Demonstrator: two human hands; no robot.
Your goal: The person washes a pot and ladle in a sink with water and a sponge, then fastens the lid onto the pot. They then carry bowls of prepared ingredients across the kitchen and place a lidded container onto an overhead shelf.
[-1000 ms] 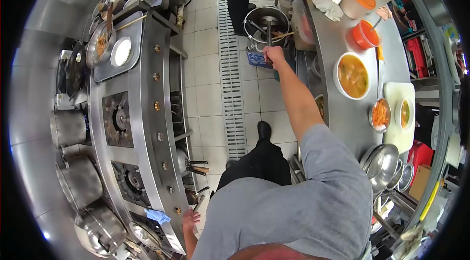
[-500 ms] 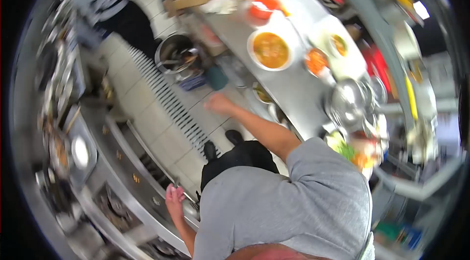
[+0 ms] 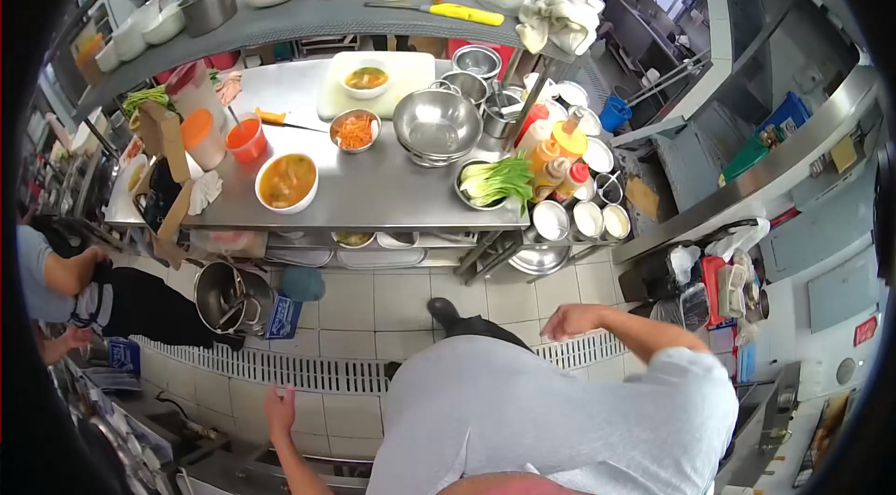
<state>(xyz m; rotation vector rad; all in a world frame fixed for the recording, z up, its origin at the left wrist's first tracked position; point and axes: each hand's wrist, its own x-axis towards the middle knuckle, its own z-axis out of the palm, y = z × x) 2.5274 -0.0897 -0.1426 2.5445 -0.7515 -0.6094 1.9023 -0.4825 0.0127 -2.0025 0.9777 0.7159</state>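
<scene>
My left hand [image 3: 280, 411] is held low over the tiled floor at the lower left, its fingers apart and nothing visible in it. My right hand [image 3: 571, 320] hangs above the floor grate, loosely curled with a gap between the fingers, and holds nothing I can see. Before me stands a steel table [image 3: 373, 206]. On it are a white bowl of orange soup [image 3: 287, 182], a bowl of shredded carrot [image 3: 356, 132], a steel colander [image 3: 437, 122] and a bowl of leafy greens [image 3: 495, 181]. A smaller soup bowl [image 3: 365, 79] rests on a white cutting board [image 3: 420, 75].
Squeeze bottles [image 3: 557, 164] and round tubs [image 3: 587, 219] crowd the table's right end. A large steel pot [image 3: 224, 294] stands on the floor beside a blue box [image 3: 284, 316]. Another person [image 3: 56, 276] is at the left. A shelf [image 3: 280, 24] runs above the table.
My body and view have turned right, so the table now lies straight ahead. My left hand has moved away from the stove front, and my right hand has swung out to the right.
</scene>
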